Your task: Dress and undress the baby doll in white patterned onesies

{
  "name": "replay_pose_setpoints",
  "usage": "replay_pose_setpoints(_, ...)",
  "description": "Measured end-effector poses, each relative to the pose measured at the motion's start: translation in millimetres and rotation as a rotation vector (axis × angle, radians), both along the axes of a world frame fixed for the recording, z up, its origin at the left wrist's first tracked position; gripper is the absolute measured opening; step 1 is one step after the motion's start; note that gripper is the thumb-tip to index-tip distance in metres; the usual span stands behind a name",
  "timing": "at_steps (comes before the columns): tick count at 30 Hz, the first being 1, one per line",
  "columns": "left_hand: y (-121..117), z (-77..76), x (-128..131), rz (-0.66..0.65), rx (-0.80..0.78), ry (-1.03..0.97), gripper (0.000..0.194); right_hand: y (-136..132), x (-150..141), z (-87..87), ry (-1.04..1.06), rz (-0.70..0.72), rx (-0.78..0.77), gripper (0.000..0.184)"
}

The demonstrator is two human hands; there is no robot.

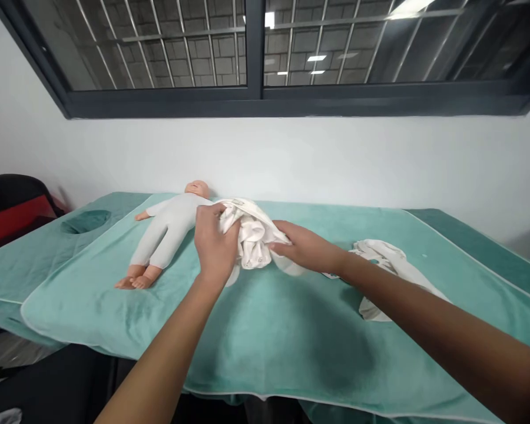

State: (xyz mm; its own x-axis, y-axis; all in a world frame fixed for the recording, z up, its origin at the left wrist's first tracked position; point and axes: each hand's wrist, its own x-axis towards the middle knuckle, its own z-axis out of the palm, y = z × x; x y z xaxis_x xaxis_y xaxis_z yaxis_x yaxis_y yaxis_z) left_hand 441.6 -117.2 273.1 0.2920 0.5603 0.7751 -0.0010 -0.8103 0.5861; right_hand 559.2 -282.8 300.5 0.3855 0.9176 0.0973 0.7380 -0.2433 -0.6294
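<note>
A bunched white baby garment (pixel 252 238) is held up between my two hands above the teal bed cover. My left hand (pixel 215 238) grips its left edge, fingers curled into the fabric. On the other side, my right hand (pixel 307 242) pinches the garment's right edge between thumb and fingers. Its exact kind is hidden by the folds. Just left of my left hand lies a baby doll (pixel 172 221) on its back, its body pale and its head toward the wall. Part of its arm nearer the garment is hidden.
Another white garment (pixel 382 259) with a printed patch lies crumpled at the right, partly behind my right forearm. The teal cover (pixel 265 341) spreads over a massage-type bed with a face hole (pixel 86 221) at the left. A white wall and a barred window (pixel 256 103) stand behind.
</note>
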Motion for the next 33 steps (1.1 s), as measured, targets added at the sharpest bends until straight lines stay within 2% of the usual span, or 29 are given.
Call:
replay_pose_setpoints(2, -4.7, 9.1, -8.9, -0.033, -0.171, -0.050, 0.026, 14.4, -17.4, -5.3, 0.199, 0.143, 0.119, 0.065)
replay_pose_setpoints(4, -9.4, 15.2, -22.1, -0.209, -0.350, -0.004, 0.031, 31.3, -34.8, -14.3, 0.355, 0.229, 0.185, 0.080)
replay_pose_setpoints(6, -11.1, 15.3, -39.8, -0.438, -0.494, 0.068, 0.033, 49.6, -49.9, -26.6, 0.465, 0.257, 0.262, 0.073)
replay_pose_setpoints(7, -9.8, 12.2, -49.8, -0.510, -0.539, 0.071, 0.032, 58.8, -56.3, -33.4, 0.521, 0.241, 0.310, 0.066)
replay_pose_setpoints(8, -6.9, 6.8, -60.4, -0.525, -0.564, 0.038, 0.033, 67.7, -61.9, -40.2, 0.574, 0.201, 0.356, 0.059)
replay_pose_setpoints(9, -2.7, -0.8, -71.1, -0.488, -0.573, -0.016, 0.036, 76.2, -66.9, -46.8, 0.615, 0.148, 0.393, 0.055)
replay_pose_setpoints(11, 8.4, -21.3, -91.8, -0.340, -0.599, -0.102, 0.049, 92.1, -76.5, -58.3, 0.654, 0.078, 0.426, 0.052)
replay_pose_setpoints(13, 20.0, -45.2, -110.3, -0.262, -0.712, -0.088, 0.067, 106.6, -88.1, -67.8, 0.691, 0.108, 0.431, 0.048)
replay_pose_setpoints(16, 32.0, -76.3, -133.4, -0.366, -0.900, -0.155, 0.088, 127.5, -115.9, -81.3, 0.800, 0.206, 0.382, 0.046)
replay_pose_setpoints(18, 37.0, -89.0, -146.6, -0.389, -0.956, -0.272, 0.096, 140.8, -142.5, -91.5, 0.859, 0.232, 0.331, 0.050)
replay_pose_setpoints(20, 42.6, -95.6, -159.4, -0.263, -0.978, -0.352, 0.088, 151.6, -171.6, -102.3, 0.941, 0.260, 0.293, 0.055)
replay_pose_setpoints(22, 51.6, -99.4, -172.8, -0.048, -0.967, -0.373, 0.069, 156.9, -197.2, -112.9, 1.024, 0.331, 0.259, 0.065)
replay_pose_setpoints(25, 72.8, -109.0, -196.8, 0.287, -0.887, -0.333, 0.054, 149.6, -218.1, -127.2, 0.956, 0.454, 0.203, 0.081)
replay_pose_setpoints(28, 100.6, -130.6, -229.7, 0.584, -0.744, -0.251, 0.061, 125.7, -215.3, -140.1, 0.799, 0.453, 0.095, 0.074)
replay_pose_setpoints(30, 120.7, -149.4, -256.7, 0.725, -0.674, -0.171, 0.067, 105.9, -204.4, -146.5, 0.772, 0.362, -0.006, 0.064)
replay_pose_setpoints(33, 148.4, -174.5, -299.4, 0.873, -0.561, -0.036, 0.064, 77.8, -181.3, -149.6, 0.850, 0.200, -0.111, 0.046)
